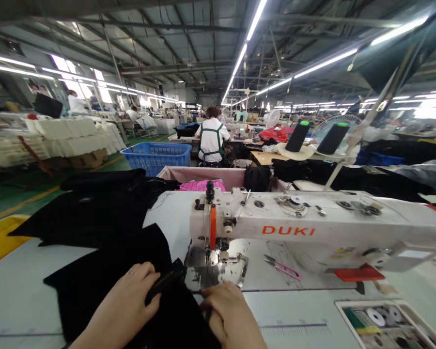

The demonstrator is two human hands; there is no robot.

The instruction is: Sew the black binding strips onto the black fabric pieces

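Observation:
A black fabric piece (pixel 105 271) lies on the white sewing table, its right edge beside the needle plate (pixel 212 274) of a white sewing machine (pixel 290 225). My left hand (pixel 125 300) rests on this fabric, thumb and fingers closed round a raised black fold or strip. Just below the needle plate, my right hand (pixel 230 310) has its fingers curled at the fabric's right edge, pinching it. Behind the left hand lies a stack of black fabric pieces (pixel 94 208).
Pink-handled snips (pixel 285 269) lie under the machine arm. A parts tray (pixel 343 315) sits at the lower right. Beyond the table stand a blue basket (pixel 158 157), black thread cones (pixel 298 138) and a seated person in white (pixel 211 138). A yellow bin (pixel 2 240) is at left.

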